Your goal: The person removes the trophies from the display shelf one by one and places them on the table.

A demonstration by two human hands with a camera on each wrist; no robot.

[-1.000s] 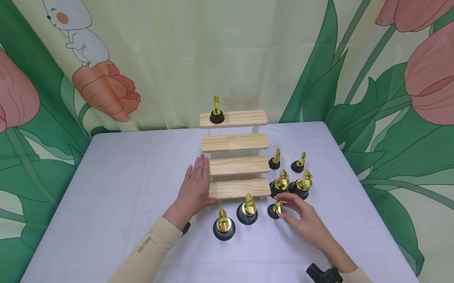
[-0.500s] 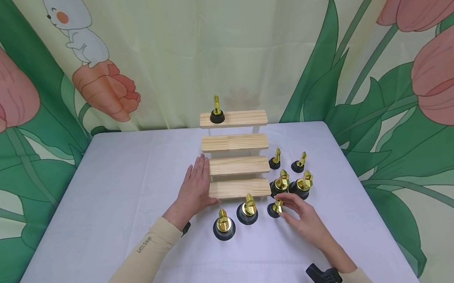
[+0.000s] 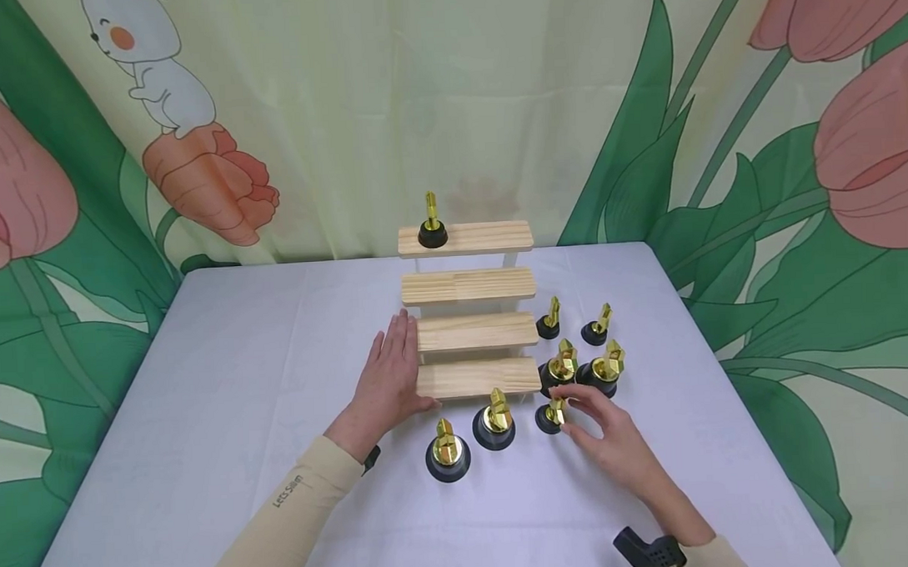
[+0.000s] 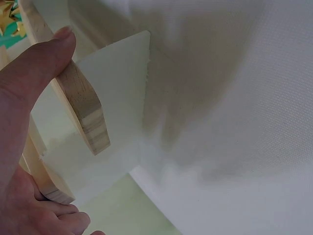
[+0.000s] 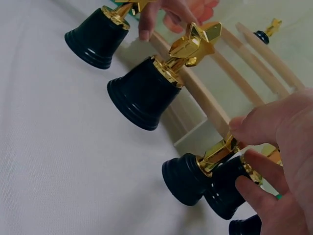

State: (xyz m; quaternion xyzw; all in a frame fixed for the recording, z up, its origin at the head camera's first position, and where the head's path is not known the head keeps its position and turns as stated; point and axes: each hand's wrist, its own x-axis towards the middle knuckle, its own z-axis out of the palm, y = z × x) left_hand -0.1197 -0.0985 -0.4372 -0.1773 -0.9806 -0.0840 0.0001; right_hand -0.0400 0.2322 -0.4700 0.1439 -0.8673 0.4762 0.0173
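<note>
A stepped wooden display rack (image 3: 480, 378) stands mid-table. My left hand (image 3: 385, 373) rests along its left side, fingers straight, with the thumb on the end of the lowest shelf, as the left wrist view also shows. My right hand (image 3: 610, 441) pinches the gold top of a small star trophy (image 3: 546, 420) at the rack's front right corner; its black base (image 5: 181, 178) shows in the right wrist view. Left of it stand two bigger star trophies, one nearer the rack (image 3: 494, 432) and one nearer me (image 3: 448, 459).
One small trophy (image 3: 432, 232) stands at the left of the top shelf. Right of the rack are two big trophies (image 3: 606, 374) and, behind them, two small ones (image 3: 595, 332). A white cloth covers the table (image 3: 276, 340); a printed curtain (image 3: 329, 138) hangs behind.
</note>
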